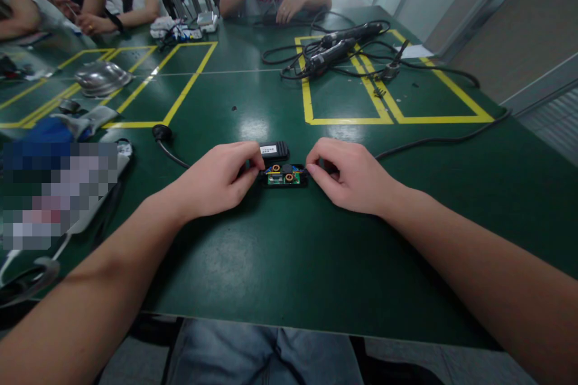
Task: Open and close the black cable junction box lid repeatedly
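Observation:
A green circuit board with copper coils and coloured wires sits in an open black plastic case on the table in front of me. My left hand is closed in a pinch at the case's left end, on the black cable with a plug that runs under the hand. At the right end, my right hand pinches the other black cable, which trails off to the right. The fingertips hide both cable ends. Just behind the case lies its black cover with a white label.
Black corded electric screwdrivers lie tangled at the back right, on yellow tape outlines. A metal bowl stands at the back left. Left of my arm are a blue item and a power strip. People sit across the green table.

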Tool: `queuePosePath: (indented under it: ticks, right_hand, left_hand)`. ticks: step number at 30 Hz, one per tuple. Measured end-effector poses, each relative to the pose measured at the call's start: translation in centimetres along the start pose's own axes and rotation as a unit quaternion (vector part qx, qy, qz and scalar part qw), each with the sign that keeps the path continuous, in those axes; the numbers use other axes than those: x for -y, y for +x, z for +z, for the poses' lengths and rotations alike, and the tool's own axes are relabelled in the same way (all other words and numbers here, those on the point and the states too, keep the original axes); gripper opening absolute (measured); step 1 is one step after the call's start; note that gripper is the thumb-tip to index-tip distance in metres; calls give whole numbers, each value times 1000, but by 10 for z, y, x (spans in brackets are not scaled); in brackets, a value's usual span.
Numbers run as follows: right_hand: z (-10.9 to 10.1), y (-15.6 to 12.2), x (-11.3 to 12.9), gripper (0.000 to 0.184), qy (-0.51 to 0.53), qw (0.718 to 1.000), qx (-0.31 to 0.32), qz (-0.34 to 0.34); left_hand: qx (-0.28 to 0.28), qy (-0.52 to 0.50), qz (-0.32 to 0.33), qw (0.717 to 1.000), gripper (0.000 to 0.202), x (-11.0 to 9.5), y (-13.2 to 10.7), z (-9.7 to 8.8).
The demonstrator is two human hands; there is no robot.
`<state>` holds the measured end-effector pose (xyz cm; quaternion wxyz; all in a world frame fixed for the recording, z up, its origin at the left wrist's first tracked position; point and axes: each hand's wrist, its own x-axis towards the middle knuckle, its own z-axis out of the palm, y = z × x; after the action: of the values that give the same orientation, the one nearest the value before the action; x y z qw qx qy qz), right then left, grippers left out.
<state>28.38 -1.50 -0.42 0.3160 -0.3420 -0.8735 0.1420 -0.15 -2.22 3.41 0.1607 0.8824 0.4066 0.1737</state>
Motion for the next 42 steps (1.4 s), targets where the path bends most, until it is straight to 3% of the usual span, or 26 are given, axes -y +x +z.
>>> queuePosePath:
  ticks: [14,18,21,24,27,31,34,38,42]
  right_hand:
    - [-2,4,1,13,-12,998,61,22]
    - [-1,3,0,13,-31,998,55,0]
    - [1,1,-2,8,-40,999,35,-13]
    - [2,0,-2,4,-40,999,11,-27]
    - [2,-2,1,11,-35,998,-11,-48]
    - [-1,-3,4,19,-28,997,-31,-61]
    - [-2,-3,1,24,-15,998,-42,-40]
    - [-2,-3,-5,32,3,999,-33,-9]
    - [0,-4,-6,36,19,999,-16,-26]
  left_hand:
    - [16,-5,25,1000,18,4,0,-2]
    - [-30,58,34,997,19,2,0,4]
    - [-79,54,-1,995,29,4,4,14]
    - [-74,25,-59,995,40,11,10,21]
    - [-66,8,-97,993,38,19,12,22]
    - [-100,21,-123,987,34,20,10,17]
    - [-110,2,-74,991,37,13,6,12]
    - [-73,-40,23,996,38,1,2,7]
    - [-43,-24,71,996,34,-3,1,8]
